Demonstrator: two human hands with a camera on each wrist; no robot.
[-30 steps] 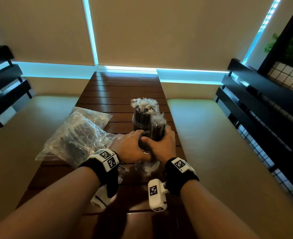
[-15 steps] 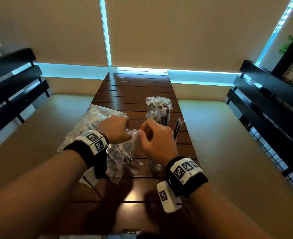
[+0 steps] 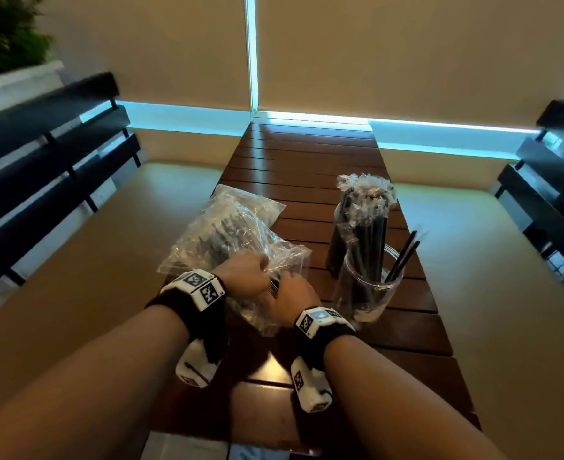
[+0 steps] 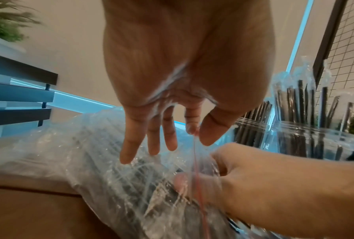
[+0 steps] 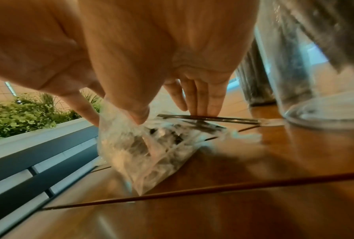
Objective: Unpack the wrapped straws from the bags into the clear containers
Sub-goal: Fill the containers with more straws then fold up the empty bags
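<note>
Much here is hard to read. The right-wrist view is smeared by blur, and in the head view both palms are hidden behind their own knuckles and the black wristbands. The crinkled clear plastic bag of black wrapped straws (image 3: 231, 234) glares so much that single straws inside cannot be counted.

The bag lies on the dark brown slatted wooden table (image 3: 307, 154), toward its left side, with its open mouth toward the person. The left hand (image 3: 245, 273) pinches the mouth's film between thumb and forefinger, the other fingers (image 4: 129, 145) straight and spread over the bag. The right hand (image 3: 292, 302), just beside it and touching the same mouth, pinches the film between thumb and forefinger while its other fingers (image 5: 202, 100) press straight down on a few black straws (image 5: 208, 119) lying at the bag's mouth.

To the right stands a clear round plastic container (image 3: 367, 287) holding some straws, two leaning out. Touching its far side is a taller clear container packed full of wrapped straws (image 3: 362, 207). Both sit near the table's right edge. The far half of the table is bare wood; beige bench seats flank both long sides.
</note>
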